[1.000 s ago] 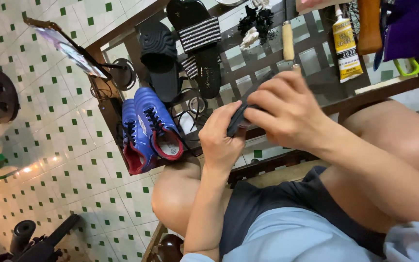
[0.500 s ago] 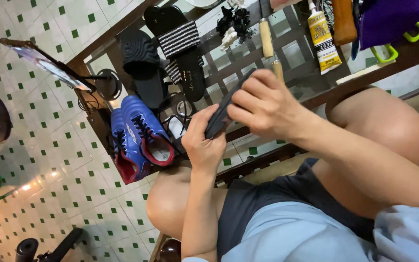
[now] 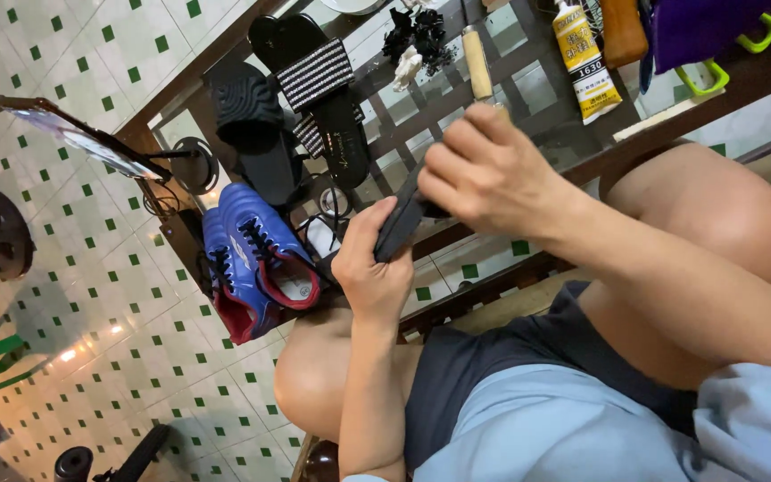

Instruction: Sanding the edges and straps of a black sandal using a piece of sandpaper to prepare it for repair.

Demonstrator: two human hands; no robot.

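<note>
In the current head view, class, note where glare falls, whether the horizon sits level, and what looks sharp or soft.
Head view: glare spots shine on the tiled floor at lower left; the whole frame is tilted, so the glass table runs diagonally; the left hand and right hand on the dark flat piece look fairly sharp, as do the blue shoes; the floor's far corner looks dimmer.
</note>
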